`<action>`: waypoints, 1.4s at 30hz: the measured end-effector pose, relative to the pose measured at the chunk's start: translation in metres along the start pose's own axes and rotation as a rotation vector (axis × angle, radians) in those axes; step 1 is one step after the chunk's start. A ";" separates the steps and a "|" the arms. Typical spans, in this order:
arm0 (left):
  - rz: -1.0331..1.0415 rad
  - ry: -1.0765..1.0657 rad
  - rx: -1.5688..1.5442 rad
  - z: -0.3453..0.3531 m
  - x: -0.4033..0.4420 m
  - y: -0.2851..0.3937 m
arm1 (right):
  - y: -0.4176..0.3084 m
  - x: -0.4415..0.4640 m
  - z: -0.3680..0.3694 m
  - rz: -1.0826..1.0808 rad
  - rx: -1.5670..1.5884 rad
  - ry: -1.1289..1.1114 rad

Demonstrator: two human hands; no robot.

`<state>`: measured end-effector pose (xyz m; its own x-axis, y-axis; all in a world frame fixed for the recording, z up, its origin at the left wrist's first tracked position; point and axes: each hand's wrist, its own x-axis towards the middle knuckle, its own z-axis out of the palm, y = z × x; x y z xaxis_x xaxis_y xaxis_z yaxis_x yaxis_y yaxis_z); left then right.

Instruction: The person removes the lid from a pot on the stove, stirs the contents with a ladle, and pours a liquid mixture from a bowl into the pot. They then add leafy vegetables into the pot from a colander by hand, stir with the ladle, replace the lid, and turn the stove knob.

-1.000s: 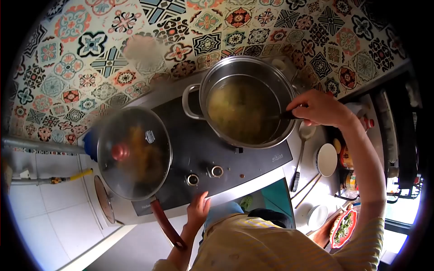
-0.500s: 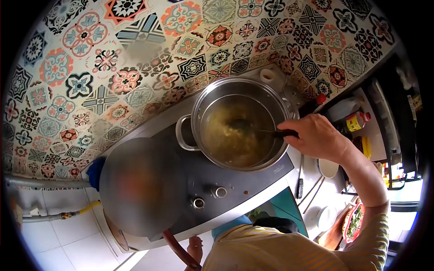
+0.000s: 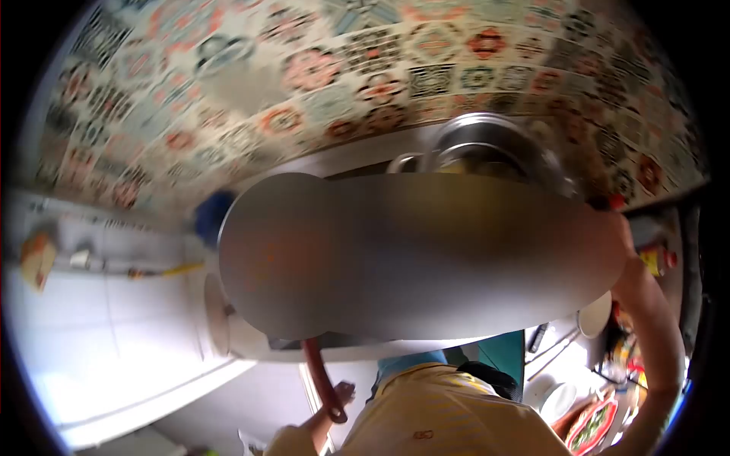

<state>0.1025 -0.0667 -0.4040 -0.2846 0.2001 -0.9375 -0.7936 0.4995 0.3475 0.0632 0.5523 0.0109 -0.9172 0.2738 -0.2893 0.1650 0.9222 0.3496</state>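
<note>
A large steel pot (image 3: pixel 487 125) stands at the back, its lower part lost in a grey blur. My right hand (image 3: pixel 610 232) is at the right end of that blur; its fingers and whatever they hold cannot be made out. At the left is a blurred round lidded pan (image 3: pixel 228 220), whose dark red handle (image 3: pixel 323 380) points toward my body. Beside the handle, low in the view, is my left hand (image 3: pixel 346 392); its fingers are too small and unclear to read.
A pale bowl (image 3: pixel 595 315), a white bowl (image 3: pixel 559 403) and a red-rimmed dish of greens (image 3: pixel 593 427) are at the right. A bottle with a red cap (image 3: pixel 669 259) stands farther back. A yellow pipe section (image 3: pixel 182 269) runs along the left wall.
The view has shifted, so the pot and pan appear farther right. A blur now hides the stove, most of the pot and my right fingers. Earlier, my right hand held a dark-handled utensil in the pot.
</note>
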 end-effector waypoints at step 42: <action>-0.054 0.088 -0.162 0.043 0.023 0.073 | 0.007 0.021 0.037 0.392 1.768 -0.444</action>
<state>0.0608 0.0105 -0.3994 -0.2799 0.0984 -0.9550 -0.8831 0.3638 0.2963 0.0584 0.5748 -0.0260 -0.6371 0.2875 -0.7152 0.7214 -0.1043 -0.6846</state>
